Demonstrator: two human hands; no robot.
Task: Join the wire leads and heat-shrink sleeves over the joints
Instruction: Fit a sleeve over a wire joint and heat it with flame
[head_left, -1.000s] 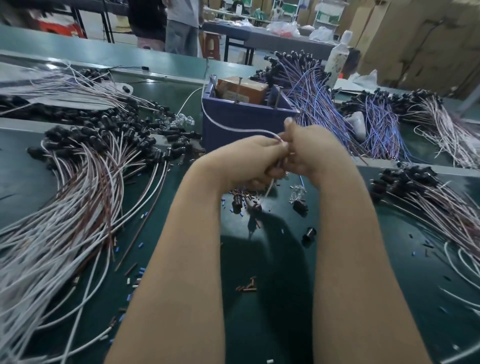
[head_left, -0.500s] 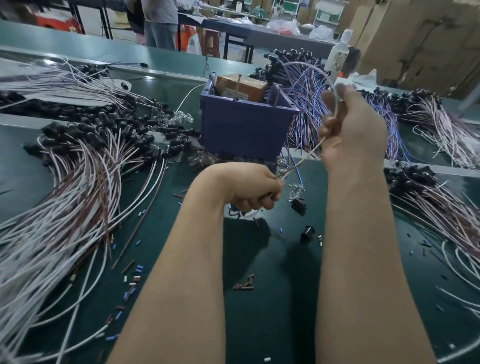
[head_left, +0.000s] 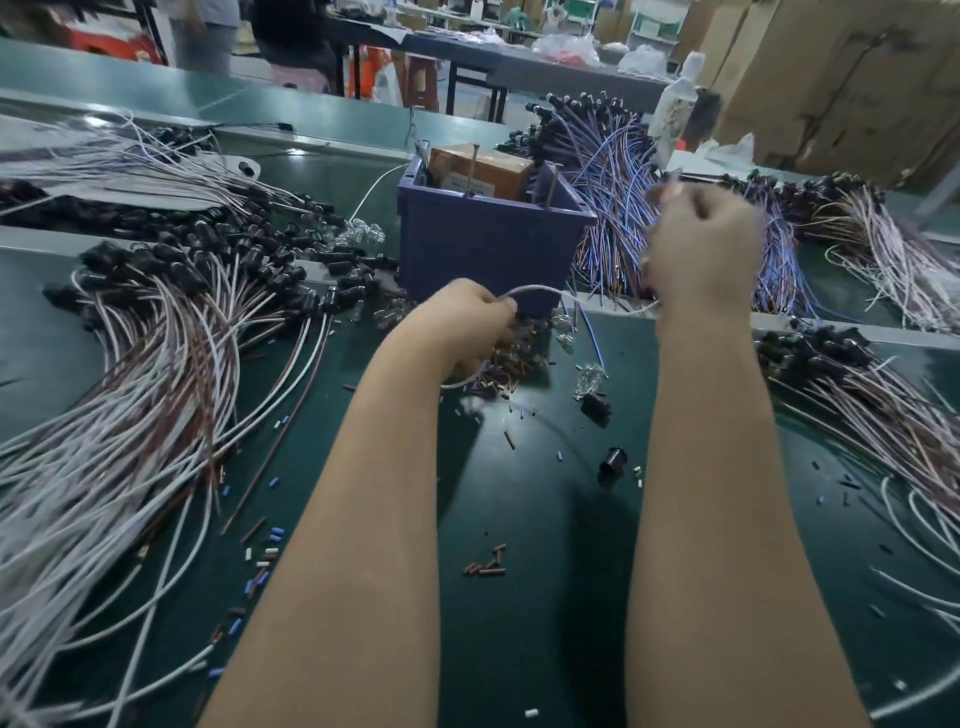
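Green bench matting (head_left: 519, 649) fills the lower frame, with a blue bin (head_left: 483, 249) at centre and bundled leads (head_left: 130, 415) fanned across the left side. One white wire lead (head_left: 540, 289) spans the gap between both hands, in front of the bin. The left hand (head_left: 462, 322), at frame centre, pinches the lead between thumb and curled fingers, and a further length of white wire loops out beneath that hand. The right hand (head_left: 701, 249), higher and to the right, is closed in a fist around the other end. Motion blur hides how its fingers seat on the wire. The lead's long axis runs almost level from left to right in a shallow arch. Loose brown sleeves (head_left: 511, 364) lie on the matting directly below the left hand and well apart from the right. Judgement: the left hand is the nearer one for picking up a sleeve, and threading would proceed along the left-to-right axis. Whether a joint already exists inside either grip cannot be told.
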